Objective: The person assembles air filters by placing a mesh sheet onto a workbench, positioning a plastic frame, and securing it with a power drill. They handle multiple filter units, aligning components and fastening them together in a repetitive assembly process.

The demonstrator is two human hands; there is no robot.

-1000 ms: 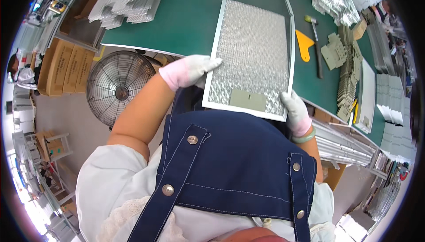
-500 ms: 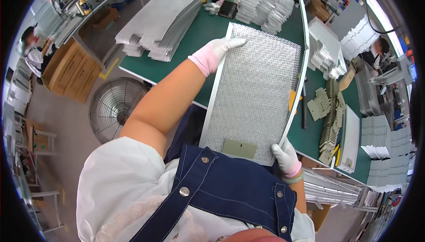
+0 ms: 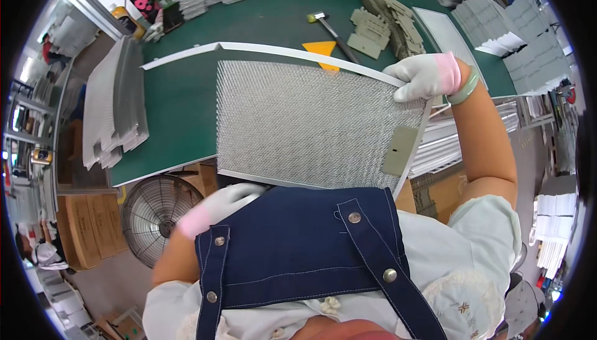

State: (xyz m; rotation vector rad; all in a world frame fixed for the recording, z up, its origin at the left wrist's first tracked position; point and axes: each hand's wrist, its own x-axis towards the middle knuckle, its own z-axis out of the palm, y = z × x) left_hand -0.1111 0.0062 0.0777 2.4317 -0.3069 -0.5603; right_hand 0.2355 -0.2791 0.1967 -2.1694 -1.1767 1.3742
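A silver mesh filter panel (image 3: 298, 122) lies tilted across the table edge and against my apron. White edging runs along its near and right sides; a longer white strip (image 3: 267, 48) bends along the far side and juts out left past the mesh. My right hand (image 3: 418, 78), in a white glove with a pink cuff, is closed on the far right corner, gripping strip and frame. Low on the left, my gloved left hand (image 3: 225, 208) is beside the near edge, slightly blurred, fingers stretched and apart. A grey-green plate (image 3: 399, 150) sits at the panel's right end.
On the green table (image 3: 174, 104) lie a hammer (image 3: 333, 32), an orange triangular piece (image 3: 321, 51) and several grey-green plates (image 3: 372, 32). Mesh sheets are stacked (image 3: 115, 104) at left and at the back. A floor fan (image 3: 163, 219) and cartons (image 3: 90, 231) stand lower left.
The panel has turned from upright to lying sideways. My left hand has left its far left edge and come down near my apron. My right hand has moved up and farther away, still gripping the corner.
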